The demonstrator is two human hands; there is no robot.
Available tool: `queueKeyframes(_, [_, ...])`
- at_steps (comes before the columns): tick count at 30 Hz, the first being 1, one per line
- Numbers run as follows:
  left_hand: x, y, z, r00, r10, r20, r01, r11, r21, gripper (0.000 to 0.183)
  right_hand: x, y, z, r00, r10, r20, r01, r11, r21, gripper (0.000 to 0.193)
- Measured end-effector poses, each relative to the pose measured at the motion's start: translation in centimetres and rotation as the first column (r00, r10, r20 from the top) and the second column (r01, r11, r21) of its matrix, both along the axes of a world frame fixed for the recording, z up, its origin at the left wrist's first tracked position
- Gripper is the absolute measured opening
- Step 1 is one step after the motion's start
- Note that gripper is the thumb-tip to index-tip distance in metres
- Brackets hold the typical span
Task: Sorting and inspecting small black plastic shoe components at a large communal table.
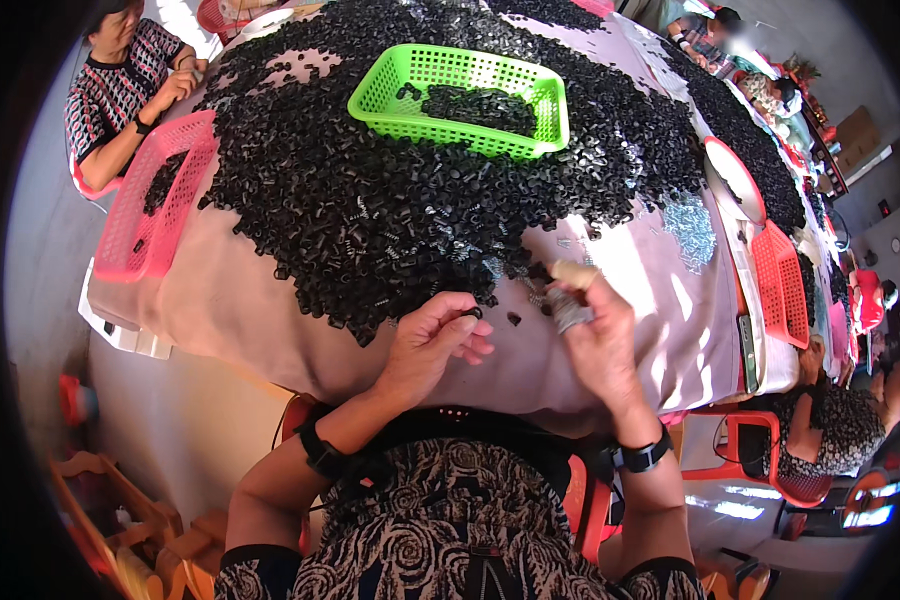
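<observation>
At frame centre, a small black plastic piece [473, 313] is pinched by the left hand [428, 343]; the grip of the blurred right hand [602, 343] cannot be told. Small-part handling seems underway; next, steadiness is probably required.

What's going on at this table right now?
A seated person pinches a small black piece in the left hand. The right hand, its fingertips wrapped, is beside a few loose black pieces; blur hides whether it holds anything. Ahead lies a big heap of black pieces, with a green basket on it and small silvery parts to the right.
</observation>
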State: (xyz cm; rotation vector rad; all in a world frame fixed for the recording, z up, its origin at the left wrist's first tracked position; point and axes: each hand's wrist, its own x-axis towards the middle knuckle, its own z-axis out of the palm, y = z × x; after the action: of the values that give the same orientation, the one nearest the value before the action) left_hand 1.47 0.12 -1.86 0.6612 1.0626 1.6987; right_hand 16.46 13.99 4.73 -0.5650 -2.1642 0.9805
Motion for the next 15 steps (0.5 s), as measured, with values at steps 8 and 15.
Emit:
queueKeyframes(8, [0.3, 0.3, 0.4, 0.998, 0.029, -0.058, -0.028, 0.999, 0.023, 0.016, 3.7, 6.4, -2.4, 0.975, -0.156, 0.159, 0.184, 0.967, -0.175, 0.020])
queueKeyframes(15, [0.2, 0.1, 0.4, 0.990, 0.007, -0.138, -0.007, 1.000, 0.000, 0.017, 2.8, 5.5, -2.8, 0.958, -0.064, 0.280, 0.051, 0.997, 0.056, 0.025])
